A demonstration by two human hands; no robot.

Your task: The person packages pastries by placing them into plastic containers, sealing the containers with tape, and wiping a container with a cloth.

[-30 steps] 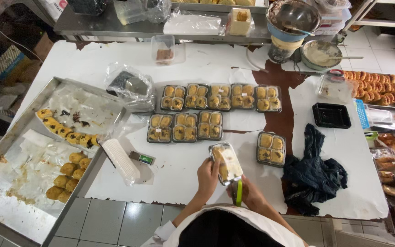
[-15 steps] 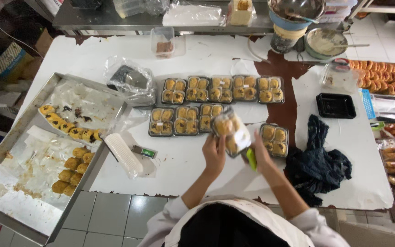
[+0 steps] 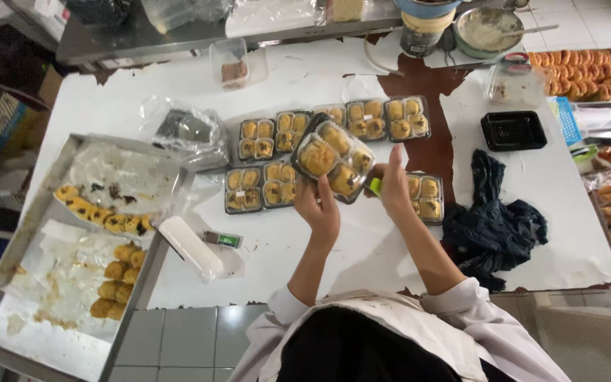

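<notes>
Holding a clear pastry box [image 3: 332,157] above the table's middle: left hand [image 3: 317,205] grips its near edge, right hand [image 3: 392,185] closed on a green tool [image 3: 375,186]. Tilted box, so pastries could slide if we loosen grip.

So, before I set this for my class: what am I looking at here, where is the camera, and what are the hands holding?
The camera sits on a person's head and looks straight down at their own arms. No machine is involved. Both hands, the left hand and the right hand, hold up a clear lidded box of golden pastries. The right hand also grips a small green thing; I cannot tell what. On the white table lie more filled boxes, an empty black tray, a dark cloth, and at the left a metal baking tray with loose pastries.
</notes>
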